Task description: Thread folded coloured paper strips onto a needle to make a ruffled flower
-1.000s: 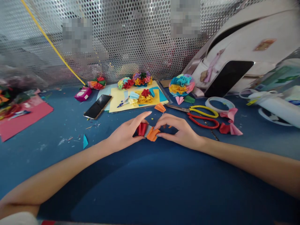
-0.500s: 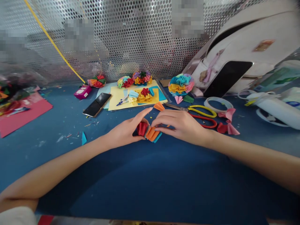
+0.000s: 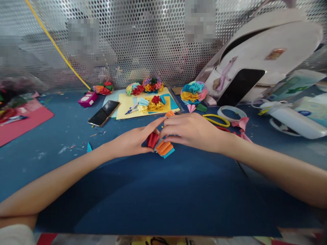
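Between my hands is a pleated paper flower piece (image 3: 165,148), with red folds at its left, orange folds at its right and a blue edge beneath. My left hand (image 3: 131,141) is closed on the red end, thumb above and fingers below. From the right, my right hand (image 3: 194,131) bends over the middle of the piece, its fingertips pinching near where the red and orange folds meet. Just behind them lies a loose orange paper piece (image 3: 169,114), partly hidden. Scissors with a yellow handle (image 3: 217,119) lie behind my right wrist, partly covered.
A phone (image 3: 104,113), a purple box (image 3: 87,99) and yellow paper sheets (image 3: 121,105) with paper flowers lie further back. A tape roll (image 3: 238,109), a white backpack (image 3: 265,51) and a dark phone (image 3: 241,87) are at right. Red paper (image 3: 38,114) lies left.
My right fingers have moved from the orange folds toward the join with the red ones, leaving more orange showing. The camera view has shifted slightly.
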A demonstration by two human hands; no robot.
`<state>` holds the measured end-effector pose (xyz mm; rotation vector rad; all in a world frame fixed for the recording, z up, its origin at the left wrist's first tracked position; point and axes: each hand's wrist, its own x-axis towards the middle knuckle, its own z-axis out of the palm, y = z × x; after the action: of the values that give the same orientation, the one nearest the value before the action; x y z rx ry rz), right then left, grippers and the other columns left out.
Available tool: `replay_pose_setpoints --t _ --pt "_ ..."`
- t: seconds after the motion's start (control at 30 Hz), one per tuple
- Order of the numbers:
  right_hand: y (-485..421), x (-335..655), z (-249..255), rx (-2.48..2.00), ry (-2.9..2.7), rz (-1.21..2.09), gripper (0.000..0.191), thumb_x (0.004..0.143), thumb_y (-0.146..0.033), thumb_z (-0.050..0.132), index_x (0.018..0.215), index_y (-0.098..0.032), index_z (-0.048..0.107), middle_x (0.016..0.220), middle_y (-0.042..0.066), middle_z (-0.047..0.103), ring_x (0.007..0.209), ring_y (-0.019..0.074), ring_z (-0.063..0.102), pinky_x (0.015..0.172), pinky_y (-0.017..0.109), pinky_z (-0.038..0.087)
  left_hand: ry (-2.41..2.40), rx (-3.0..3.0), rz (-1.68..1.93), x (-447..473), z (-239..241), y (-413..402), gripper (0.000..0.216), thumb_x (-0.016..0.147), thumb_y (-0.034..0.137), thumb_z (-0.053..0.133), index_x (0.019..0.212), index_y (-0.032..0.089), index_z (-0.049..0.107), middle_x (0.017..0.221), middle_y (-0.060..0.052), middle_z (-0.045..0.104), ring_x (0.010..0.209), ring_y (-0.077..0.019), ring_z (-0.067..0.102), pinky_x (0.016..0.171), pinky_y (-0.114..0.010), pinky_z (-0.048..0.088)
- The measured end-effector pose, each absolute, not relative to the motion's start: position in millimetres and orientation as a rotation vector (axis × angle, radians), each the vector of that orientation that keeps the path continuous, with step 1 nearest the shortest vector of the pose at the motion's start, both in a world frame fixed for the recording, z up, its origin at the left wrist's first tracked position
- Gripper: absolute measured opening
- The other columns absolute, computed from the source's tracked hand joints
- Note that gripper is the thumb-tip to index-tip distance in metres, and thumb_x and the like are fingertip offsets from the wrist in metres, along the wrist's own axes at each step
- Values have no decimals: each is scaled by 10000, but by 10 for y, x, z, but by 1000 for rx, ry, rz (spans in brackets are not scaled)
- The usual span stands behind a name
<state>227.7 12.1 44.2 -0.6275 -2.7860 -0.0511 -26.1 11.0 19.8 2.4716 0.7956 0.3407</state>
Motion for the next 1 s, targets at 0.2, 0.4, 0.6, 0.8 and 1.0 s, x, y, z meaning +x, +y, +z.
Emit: replay_pose_setpoints --t 0.2,0.4,0.6,0.8,1.0 --pt "58 2165 569 -430 -2921 -358 291 1059 -228 437 882 -208 666 954 56 700 835 207 593 685 371 402 757 2455 385 -290 241 102 1125 817 137 734 1652 297 -2 1284 -103 691 1056 -231 718 881 -277 548" --pt "42 2140 518 -397 -2954 -262 183 1001 -173 488 917 -171 651 949 69 685 822 205 606 643 355 374 696 2327 384 -293 143 117 1140 829 214 761 1648 320 -24 1309 -114 677 1065 -245 711 910 -333 554" --pt "101 2162 532 -539 -2947 -46 93 965 -210 560 913 -195 636 891 23 690 794 166 591 593 284 306 716 2099 603 -311 130 224 791 864 261 705 1548 281 309 1363 -140 593 1227 -243 627 966 -396 554" --pt "102 2163 561 -679 -2951 61 87 909 -177 584 834 -199 623 820 -2 665 705 143 567 548 275 262 1196 2539 533 -314 315 94 222 912 275 630 731 171 556 747 -5 585 697 -139 547 641 -265 410" --pt "89 2143 540 -672 -2947 90 66 911 -187 604 850 -202 625 842 -8 667 760 150 600 561 281 290 1360 2564 294 -212 266 -72 143 883 301 651 840 167 625 807 -19 620 711 -162 570 627 -270 371"
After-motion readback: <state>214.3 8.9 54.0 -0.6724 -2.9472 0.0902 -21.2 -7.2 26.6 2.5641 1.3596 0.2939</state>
